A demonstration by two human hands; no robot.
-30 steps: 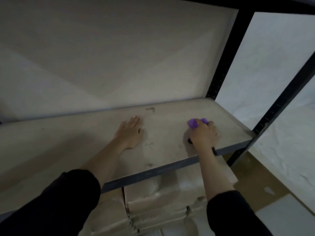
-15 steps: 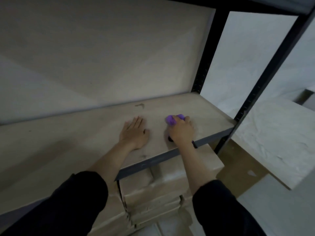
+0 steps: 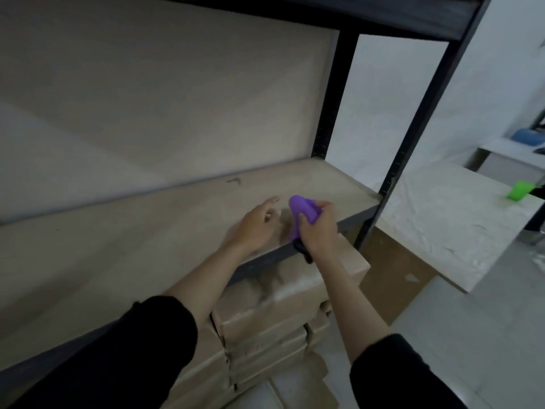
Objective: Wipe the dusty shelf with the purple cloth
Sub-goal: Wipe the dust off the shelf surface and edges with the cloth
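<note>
The dusty shelf (image 3: 124, 240) is a pale wooden board in a black metal rack, running from lower left to centre right. My right hand (image 3: 320, 231) grips the bunched purple cloth (image 3: 302, 212) just above the shelf's front edge, lifted off the board. My left hand (image 3: 255, 227) hovers beside it to the left, fingers relaxed and slightly spread, holding nothing. A small brown mark (image 3: 234, 180) lies near the shelf's back edge.
Black rack posts (image 3: 413, 137) stand right of the shelf, and an upper shelf rail (image 3: 324, 10) crosses overhead. Stacked cardboard boxes (image 3: 274, 314) sit under the shelf. A white covered table (image 3: 451, 219) with a green cup (image 3: 519, 191) stands at right.
Both hands have come up off the shelf. The right hand lifted the cloth clear of the board; the left hand, flat before, now hovers with loose fingers. The view shifted right.
</note>
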